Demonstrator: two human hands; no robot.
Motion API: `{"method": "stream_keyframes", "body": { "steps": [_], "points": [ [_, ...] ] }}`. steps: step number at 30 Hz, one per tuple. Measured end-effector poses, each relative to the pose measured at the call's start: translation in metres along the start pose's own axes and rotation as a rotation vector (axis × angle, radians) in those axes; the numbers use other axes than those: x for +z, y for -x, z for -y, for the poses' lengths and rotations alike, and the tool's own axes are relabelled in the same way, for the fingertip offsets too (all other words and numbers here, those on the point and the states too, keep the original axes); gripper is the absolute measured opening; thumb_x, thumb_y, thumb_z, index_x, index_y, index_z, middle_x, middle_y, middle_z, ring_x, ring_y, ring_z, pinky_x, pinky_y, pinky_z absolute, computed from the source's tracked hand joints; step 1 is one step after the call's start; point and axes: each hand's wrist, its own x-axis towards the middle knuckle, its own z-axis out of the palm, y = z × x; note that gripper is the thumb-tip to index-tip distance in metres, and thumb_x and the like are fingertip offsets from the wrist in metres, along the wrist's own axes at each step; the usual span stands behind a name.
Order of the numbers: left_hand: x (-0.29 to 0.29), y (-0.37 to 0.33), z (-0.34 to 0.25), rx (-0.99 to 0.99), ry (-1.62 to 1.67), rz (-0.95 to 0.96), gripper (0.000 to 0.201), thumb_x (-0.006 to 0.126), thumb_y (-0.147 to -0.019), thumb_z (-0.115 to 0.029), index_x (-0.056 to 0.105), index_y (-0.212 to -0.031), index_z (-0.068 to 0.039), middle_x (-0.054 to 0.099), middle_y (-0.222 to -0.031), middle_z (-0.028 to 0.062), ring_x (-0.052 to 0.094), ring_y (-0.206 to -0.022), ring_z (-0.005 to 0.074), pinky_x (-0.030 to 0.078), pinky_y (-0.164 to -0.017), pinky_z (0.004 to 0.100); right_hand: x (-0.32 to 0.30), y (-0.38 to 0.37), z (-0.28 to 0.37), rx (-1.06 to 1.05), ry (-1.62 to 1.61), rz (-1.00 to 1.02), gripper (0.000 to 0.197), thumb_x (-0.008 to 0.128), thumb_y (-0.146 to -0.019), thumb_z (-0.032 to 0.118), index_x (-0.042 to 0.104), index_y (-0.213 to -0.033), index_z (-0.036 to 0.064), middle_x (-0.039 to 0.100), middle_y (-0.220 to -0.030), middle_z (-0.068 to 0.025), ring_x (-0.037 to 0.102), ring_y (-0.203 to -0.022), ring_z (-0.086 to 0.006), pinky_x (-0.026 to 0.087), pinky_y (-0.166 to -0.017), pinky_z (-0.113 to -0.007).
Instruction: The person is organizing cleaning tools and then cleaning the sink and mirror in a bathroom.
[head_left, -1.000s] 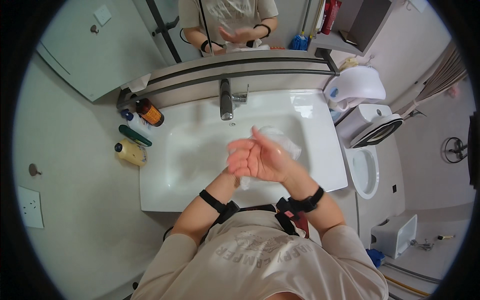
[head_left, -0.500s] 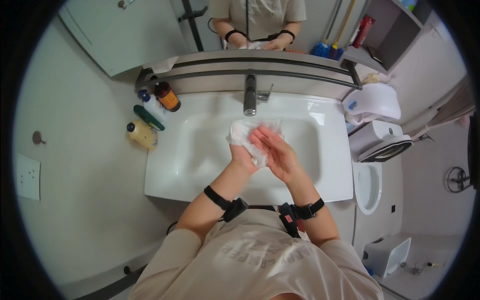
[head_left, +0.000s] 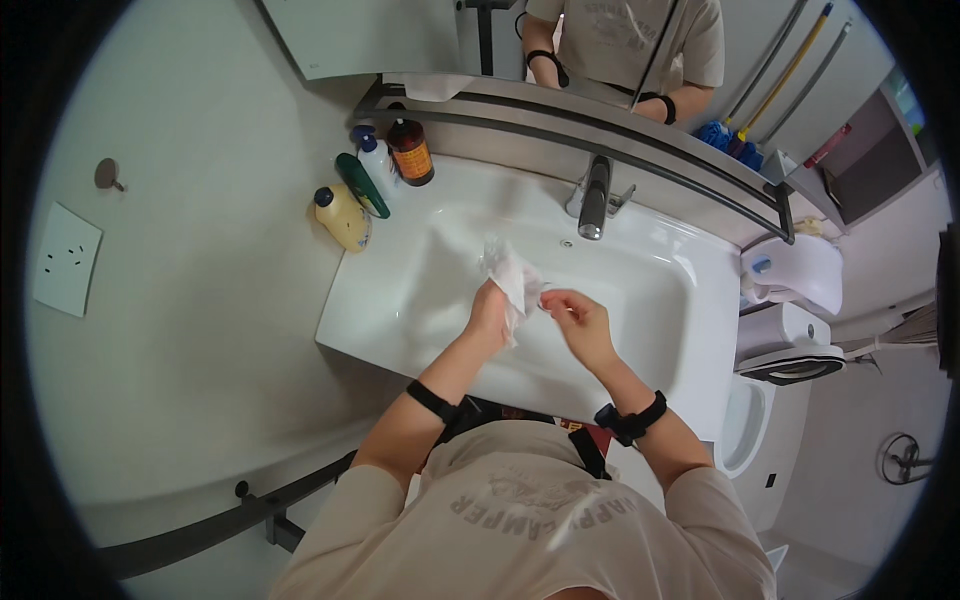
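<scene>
Over the basin of the white sink [head_left: 385, 320], a crumpled, thin white tissue [head_left: 515, 280] is bunched in my left hand [head_left: 487, 312]. Its lower end dangles beside my left fingers, which are partly hidden behind it. My right hand [head_left: 583, 325] is to its right, fingers curled and fingertips pinched at the tissue's right edge. Both hands stay above the basin floor, in front of the dark metal faucet [head_left: 595, 198].
On the sink's left corner stand a yellow bottle [head_left: 343, 220], a green bottle [head_left: 362, 187], a white pump bottle [head_left: 377, 162] and a brown bottle [head_left: 410, 152]. A dark towel rail [head_left: 540, 132] runs behind the faucet. The toilet [head_left: 742, 430] is at the right.
My view has turned, so the sink appears tilted. My right hand has gone from lying open against the tissue to curled fingers at its right edge. The tissue is more bunched in my left hand.
</scene>
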Motion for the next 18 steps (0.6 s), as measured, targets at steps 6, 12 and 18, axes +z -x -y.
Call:
{"method": "stream_keyframes", "body": {
  "steps": [6,12,18],
  "points": [
    [0.015,0.043,-0.024,0.433,-1.811,0.114,0.071,0.056,-0.077,-0.048,0.040,-0.128,-0.001,0.028,-0.138,0.0251,0.026,-0.129,0.0372,0.019,-0.101,0.0574,0.046,-0.019,-0.044,0.545,-1.400,0.160,0.046,0.036,-0.092,0.043,0.043,-0.127,0.0141,0.048,-0.125,-0.0058,0.047,-0.112,-0.0214,0.040,-0.093,-0.037],
    [-0.033,0.069,-0.051,0.594,-1.462,0.098,0.048,0.060,-0.081,-0.036,0.052,-0.116,-0.004,0.041,-0.130,0.0220,0.041,-0.119,0.0367,0.034,-0.097,0.0433,0.058,-0.082,-0.067,0.557,-1.243,0.113,0.051,0.034,-0.093,0.043,0.037,-0.132,0.0103,0.041,-0.133,-0.0096,0.039,-0.122,-0.0254,0.033,-0.101,-0.038],
    [-0.094,0.090,-0.032,0.513,-1.333,0.000,0.023,0.059,-0.082,-0.016,0.060,-0.101,-0.003,0.056,-0.112,0.0190,0.053,-0.104,0.0348,0.043,-0.088,0.0375,0.113,-0.200,-0.038,-0.453,1.014,-0.347,0.065,0.048,-0.087,0.041,0.027,-0.137,0.0064,0.028,-0.141,-0.0156,0.031,-0.128,-0.0287,0.028,-0.101,-0.049]
  ]
}}
